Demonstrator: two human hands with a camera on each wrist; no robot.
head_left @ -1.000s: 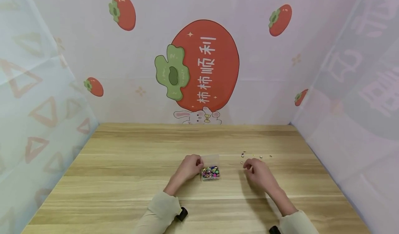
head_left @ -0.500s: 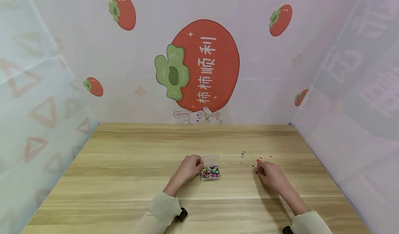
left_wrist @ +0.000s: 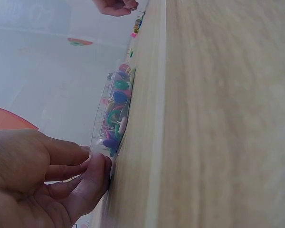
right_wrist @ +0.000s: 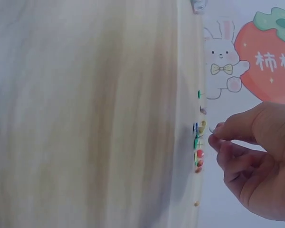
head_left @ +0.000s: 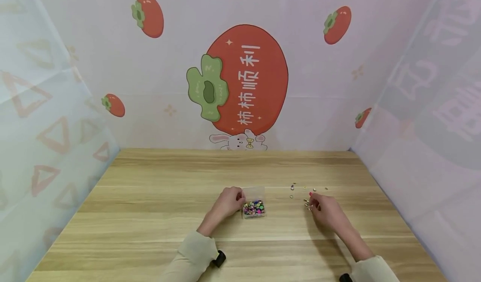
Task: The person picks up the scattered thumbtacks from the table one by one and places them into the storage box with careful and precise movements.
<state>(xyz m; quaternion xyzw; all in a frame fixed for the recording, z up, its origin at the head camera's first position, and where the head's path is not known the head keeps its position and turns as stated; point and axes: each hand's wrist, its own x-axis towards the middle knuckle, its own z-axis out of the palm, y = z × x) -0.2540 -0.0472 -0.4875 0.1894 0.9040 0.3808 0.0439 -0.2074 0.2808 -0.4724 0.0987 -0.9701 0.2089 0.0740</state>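
A small clear plastic box [head_left: 255, 216], full of colourful thumbtacks [left_wrist: 119, 97], stands on the table with its clear lid [head_left: 254, 192] raised at the back. My left hand [head_left: 227, 200] grips the box's left end between thumb and fingers, seen closely in the left wrist view. To the right, my right hand [head_left: 327, 211] is low over a scatter of loose thumbtacks [right_wrist: 200, 153]. Its thumb and forefinger pinch a tiny thumbtack [right_wrist: 212, 129], of which only a thin silvery bit shows. A red thumbtack [head_left: 311, 194] lies just beyond these fingertips.
More loose thumbtacks [head_left: 292, 187] are spread behind and left of the right hand on the wood-grain table [head_left: 169, 215]. Printed cloth walls [head_left: 150, 73] with persimmon pictures enclose the table at the back and both sides.
My right hand has moved to the right, away from the box, and now stays low there. Several thumbtacks now show by its fingertips. The left hand and box stay put.
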